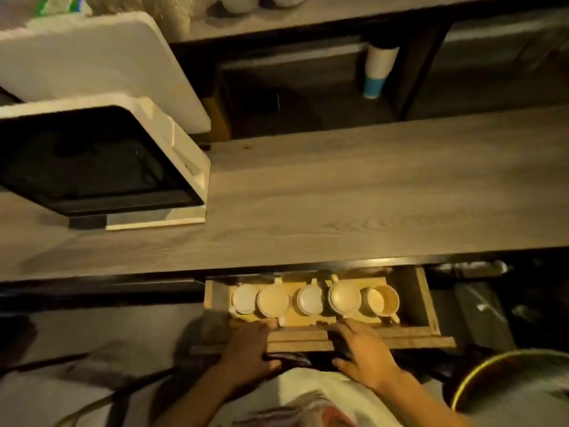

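Observation:
A wooden drawer [428, 303] stands pulled out from under the counter. Inside it several pale cups sit in a row; most are upside down, and the rightmost cup [382, 300] lies tilted with its mouth showing. My left hand [246, 349] grips the drawer's front board [298, 342] at its left part, fingers over the top edge and thumb underneath. My right hand [363, 349] grips the same board further right, fingers curled over the edge near the cups.
The grey wood-grain counter [369, 195] runs above the drawer. A white machine with a dark screen [101, 161] stands on its left. A stack of paper cups [378, 72] hangs behind. A round metal basin [517, 392] sits at lower right.

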